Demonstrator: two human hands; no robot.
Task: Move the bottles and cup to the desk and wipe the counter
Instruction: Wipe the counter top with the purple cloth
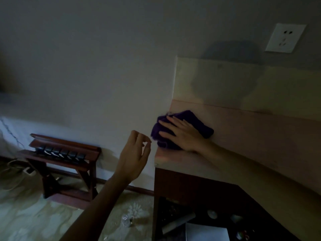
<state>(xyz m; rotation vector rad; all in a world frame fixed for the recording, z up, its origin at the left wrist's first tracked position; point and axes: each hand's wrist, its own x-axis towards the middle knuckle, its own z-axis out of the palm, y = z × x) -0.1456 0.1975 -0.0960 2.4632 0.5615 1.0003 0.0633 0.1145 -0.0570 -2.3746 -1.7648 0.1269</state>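
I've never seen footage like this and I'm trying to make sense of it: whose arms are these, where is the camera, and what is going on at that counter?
There is no machine here. The single picture comes from a wide-angle camera worn on a person's head, looking forward and down, so the two arms reaching in are that person's own.

The right hand lies flat, fingers straight, pressing a dark purple cloth onto the pale counter near its left end. That fits wiping. No bottles or cup show on the counter.

The left hand hangs in the air beside the counter's edge, fingers loosely curled, with nothing in its grip.

Around it: a white wall socket at upper right, a dark wooden rack on the floor at left, and dim clutter below the counter that is too dark to name.
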